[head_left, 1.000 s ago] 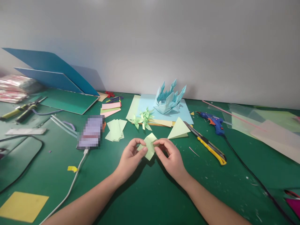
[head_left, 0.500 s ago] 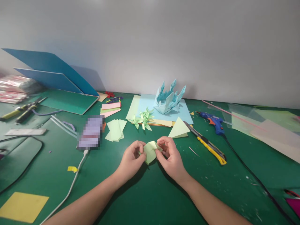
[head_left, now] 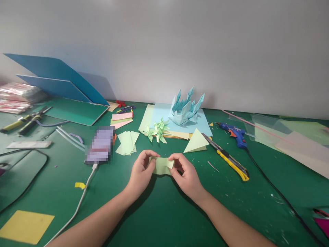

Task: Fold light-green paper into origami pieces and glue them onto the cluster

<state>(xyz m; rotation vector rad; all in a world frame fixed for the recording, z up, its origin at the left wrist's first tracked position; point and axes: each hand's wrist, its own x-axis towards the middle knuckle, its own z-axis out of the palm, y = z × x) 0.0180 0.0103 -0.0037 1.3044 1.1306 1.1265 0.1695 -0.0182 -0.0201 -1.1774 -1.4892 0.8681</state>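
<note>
Between both hands I hold a small pale green paper (head_left: 161,166), creased and stretched out level just above the green table. My left hand (head_left: 144,171) pinches its left end with thumb and fingers. At the other end my right hand (head_left: 183,173) grips it, and a small flap of the paper stands folded up there. Beyond the hands lie several light green folded paper flowers (head_left: 159,129). A folded pale green sheet (head_left: 196,141) rests to their right, and a stack of pale green paper slips (head_left: 127,143) to their left.
A blue folded-paper crown shape (head_left: 183,109) stands on paper sheets at the back. On the right are a yellow utility knife (head_left: 232,163) and a blue glue gun (head_left: 235,133). A blurred-out phone (head_left: 100,145) with a white cable (head_left: 83,197) and pliers (head_left: 28,121) lie left.
The paper has turned from a tilted, diamond-like position to a level strip between my hands. My left hand has shifted slightly, and my fingers now hold the two ends.
</note>
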